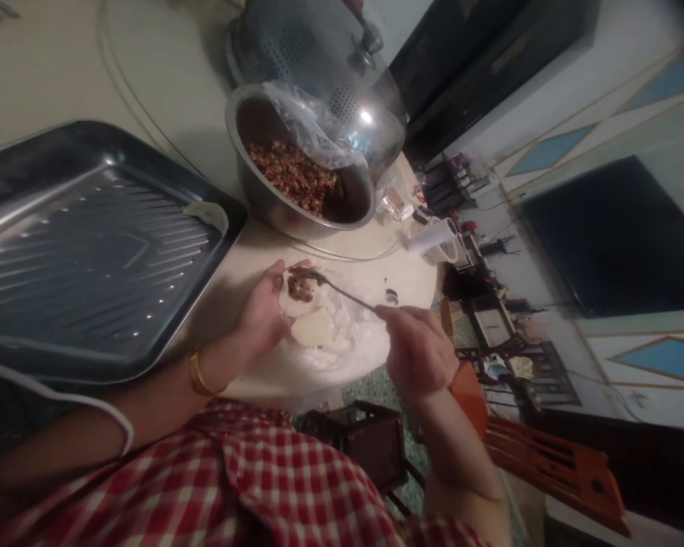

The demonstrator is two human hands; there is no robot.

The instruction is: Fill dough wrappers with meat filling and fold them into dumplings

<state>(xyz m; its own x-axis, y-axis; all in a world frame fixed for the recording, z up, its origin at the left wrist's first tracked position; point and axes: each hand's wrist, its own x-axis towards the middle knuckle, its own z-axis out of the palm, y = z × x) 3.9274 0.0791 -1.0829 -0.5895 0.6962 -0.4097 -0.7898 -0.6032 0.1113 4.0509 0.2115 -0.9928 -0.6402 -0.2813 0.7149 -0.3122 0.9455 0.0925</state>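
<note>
A: What is the left hand (265,308) doing?
B: It's grasping a round dumpling wrapper (288,305), fingers curled at its edge, above the near part of the counter (279,384).

A: Anything on that wrapper?
B: A dark dab of filling (300,289), lying toward its far side.

A: And the right hand (419,353)?
B: Closed around the handle of a thin utensil (350,296). The tip is at the filling and smeared with it, so I can't tell whether it's a spoon or something flatter.

A: What's just beside the held wrapper?
B: Another pale wrapper (312,330), maybe more than one, on a crumpled plastic bag (356,330).

A: Where's the rest of the filling?
B: In the deep metal bowl (249,178) beyond the hands, a chunky reddish-brown mix (296,176). Clear plastic film (313,129) drapes over part of the rim, and a perforated metal colander (342,91) stands tilted right behind.

A: Any dumplings made?
B: One folded half-moon dumpling (210,216) lies in the ridged metal tray (91,258) on the left, near the corner closest to the bowl.
</note>
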